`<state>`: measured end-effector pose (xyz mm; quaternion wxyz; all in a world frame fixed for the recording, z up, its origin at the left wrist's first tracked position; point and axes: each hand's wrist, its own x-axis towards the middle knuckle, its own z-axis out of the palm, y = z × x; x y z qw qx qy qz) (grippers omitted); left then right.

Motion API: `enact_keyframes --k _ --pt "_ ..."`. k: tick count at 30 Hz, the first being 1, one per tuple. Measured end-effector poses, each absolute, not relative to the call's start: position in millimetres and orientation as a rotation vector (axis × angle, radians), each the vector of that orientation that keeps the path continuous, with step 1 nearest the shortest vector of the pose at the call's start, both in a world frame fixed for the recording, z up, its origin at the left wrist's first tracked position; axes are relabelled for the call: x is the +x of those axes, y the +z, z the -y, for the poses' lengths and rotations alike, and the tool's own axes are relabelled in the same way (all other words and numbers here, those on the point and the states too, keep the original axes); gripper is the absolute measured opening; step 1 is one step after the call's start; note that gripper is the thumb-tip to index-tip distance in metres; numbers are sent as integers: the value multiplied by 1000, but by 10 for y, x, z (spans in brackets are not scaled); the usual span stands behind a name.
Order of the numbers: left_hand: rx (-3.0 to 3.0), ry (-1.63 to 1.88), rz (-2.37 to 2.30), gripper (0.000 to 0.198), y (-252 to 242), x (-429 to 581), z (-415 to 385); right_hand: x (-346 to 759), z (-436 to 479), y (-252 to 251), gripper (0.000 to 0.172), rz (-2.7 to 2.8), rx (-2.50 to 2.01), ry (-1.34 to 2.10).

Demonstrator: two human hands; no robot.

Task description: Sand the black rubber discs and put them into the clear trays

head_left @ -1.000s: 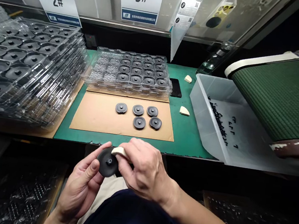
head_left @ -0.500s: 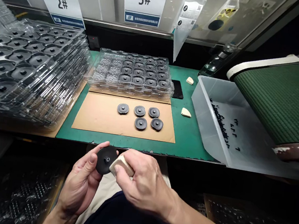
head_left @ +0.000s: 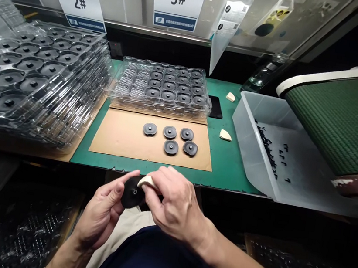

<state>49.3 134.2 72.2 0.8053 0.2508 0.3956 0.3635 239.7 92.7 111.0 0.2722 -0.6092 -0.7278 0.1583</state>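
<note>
Between the thumb and fingers of my left hand point(head_left: 103, 209) is a round black plastic disc point(head_left: 131, 194) with a small raised hub at its centre. My right hand point(head_left: 175, 199) grips a cream-coloured wedge-shaped pad point(head_left: 146, 181), whose edge touches the disc's upper right rim. Part of the pad is hidden by the fingers. Both hands are just in front of the table edge, above my lap. On a cardboard sheet point(head_left: 122, 137) beyond them lie several similar black discs point(head_left: 171, 147), apart from one another.
Behind the cardboard stands a clear blister tray point(head_left: 127, 98), partly filled with discs. A tall stack of filled trays point(head_left: 82, 90) rises at left. At right are two cream pads point(head_left: 225, 135), a dark flat phone-like object point(head_left: 215, 107), a translucent bin point(head_left: 251, 156) with small black parts, and a green conveyor belt point(head_left: 342, 120).
My right hand has moved the pad slightly up along the disc's rim and tilted it. The disc has shifted a little to the right. The view has shifted slightly.
</note>
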Motion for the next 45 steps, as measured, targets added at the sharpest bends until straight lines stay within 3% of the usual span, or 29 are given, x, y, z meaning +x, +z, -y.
enact_keyframes --k 6,8,11,13,17,19,23,28,32,36,39,42,45 --pt "489 621 -739 40 704 473 -1331 2468 -1022 1129 19 2240 -1280 213" --pt "459 774 -780 40 702 490 -1343 2422 -1028 1096 13 2046 -1412 299" --pt "500 982 -844 48 684 483 -1368 2341 -1014 1041 27 1717 -1632 632" --pt "520 936 -858 49 665 452 -1381 2325 -1007 1025 28 1696 -1654 689" --pt "519 665 -773 40 639 397 -1383 2403 -1028 1045 14 2020 -1478 438" --pt "486 576 -731 42 637 399 -1371 2447 -1049 1057 19 2199 -1284 380" --pt "365 693 -735 39 620 433 -1348 2419 -1078 1041 15 2139 -1332 296" --pt "458 991 -789 48 609 403 -1394 2286 -1047 964 29 1786 -1689 726" --pt "468 860 -853 50 656 304 -1467 2274 -1000 939 18 1958 -1621 533" --pt "455 886 -864 54 690 263 -1486 2306 -991 971 17 1883 -1581 589" --pt "454 824 -829 45 690 280 -1444 2343 -1024 984 11 1873 -1506 591" --pt "485 676 -765 38 680 308 -1391 2388 -1077 1000 21 2002 -1404 537" --pt "470 557 -697 43 668 336 -1362 2405 -1129 1048 24 2207 -1171 463"
